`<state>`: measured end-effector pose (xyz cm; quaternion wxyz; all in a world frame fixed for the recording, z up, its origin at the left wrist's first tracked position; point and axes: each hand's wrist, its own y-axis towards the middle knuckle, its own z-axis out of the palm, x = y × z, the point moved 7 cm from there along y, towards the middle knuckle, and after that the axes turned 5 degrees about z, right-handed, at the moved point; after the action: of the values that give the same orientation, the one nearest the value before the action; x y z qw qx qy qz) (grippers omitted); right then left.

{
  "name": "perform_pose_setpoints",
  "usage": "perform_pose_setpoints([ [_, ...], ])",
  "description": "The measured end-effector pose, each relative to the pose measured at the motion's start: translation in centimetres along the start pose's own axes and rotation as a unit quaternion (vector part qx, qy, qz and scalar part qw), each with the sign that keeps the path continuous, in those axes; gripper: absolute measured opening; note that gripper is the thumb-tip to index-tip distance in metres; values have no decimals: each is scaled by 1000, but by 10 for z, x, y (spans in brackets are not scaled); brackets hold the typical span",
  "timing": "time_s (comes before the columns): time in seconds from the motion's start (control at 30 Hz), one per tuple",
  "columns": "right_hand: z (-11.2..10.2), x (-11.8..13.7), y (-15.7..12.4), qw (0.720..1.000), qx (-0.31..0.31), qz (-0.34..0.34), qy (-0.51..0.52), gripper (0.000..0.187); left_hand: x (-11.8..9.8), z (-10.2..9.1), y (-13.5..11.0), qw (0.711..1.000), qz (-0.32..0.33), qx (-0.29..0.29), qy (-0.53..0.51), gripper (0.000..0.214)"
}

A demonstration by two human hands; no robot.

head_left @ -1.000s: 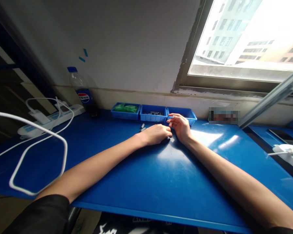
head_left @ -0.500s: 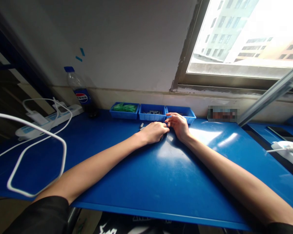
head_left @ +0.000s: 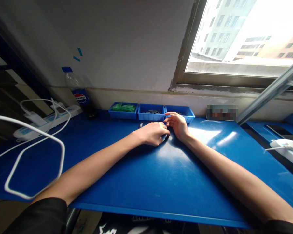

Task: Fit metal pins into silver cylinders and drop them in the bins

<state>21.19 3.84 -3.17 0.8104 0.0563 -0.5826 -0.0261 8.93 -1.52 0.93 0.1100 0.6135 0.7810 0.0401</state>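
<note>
My left hand (head_left: pixel 153 133) rests low on the blue table, back of the hand up, its fingers curled closed. Whatever lies within those fingers is hidden from me. Just to its right is my right hand (head_left: pixel 177 126), its fingers loosely bent and apart, with the fingertips close to the left knuckles; I see nothing held in it. A small silver cylinder (head_left: pixel 141 124) lies on the table beyond my left wrist. Behind the hands stand the middle blue bin (head_left: pixel 151 116), with small metallic pieces inside, and the right blue bin (head_left: pixel 190 119), partly covered by my right hand.
A left blue bin (head_left: pixel 123 114) contains green plastic. Farther left are a cola bottle (head_left: pixel 80 97), a power strip (head_left: pixel 31 128) and a looping white cable (head_left: pixel 63 149) near my left forearm. A metal bar (head_left: pixel 266 94) slants down at the right, beside a blurred box (head_left: pixel 222 112).
My left hand has turned slightly and its fingers have shifted a little beside the right hand. My right hand stays nearly in place. The whole view has moved slightly.
</note>
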Motion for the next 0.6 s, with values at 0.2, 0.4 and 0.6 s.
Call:
perform_pose_setpoints([
  [0.2,1,1,0,1000,-4,0,-3,23,7,6,1,997,-3,30,66,27],
  [0.4,1,1,-1,1000,-10,0,-9,24,16,-3,1,996,-15,-82,5,37],
  [0.6,-6,-2,3,998,-46,-3,-36,19,43,-35,-13,962,-83,-223,-132,31],
])
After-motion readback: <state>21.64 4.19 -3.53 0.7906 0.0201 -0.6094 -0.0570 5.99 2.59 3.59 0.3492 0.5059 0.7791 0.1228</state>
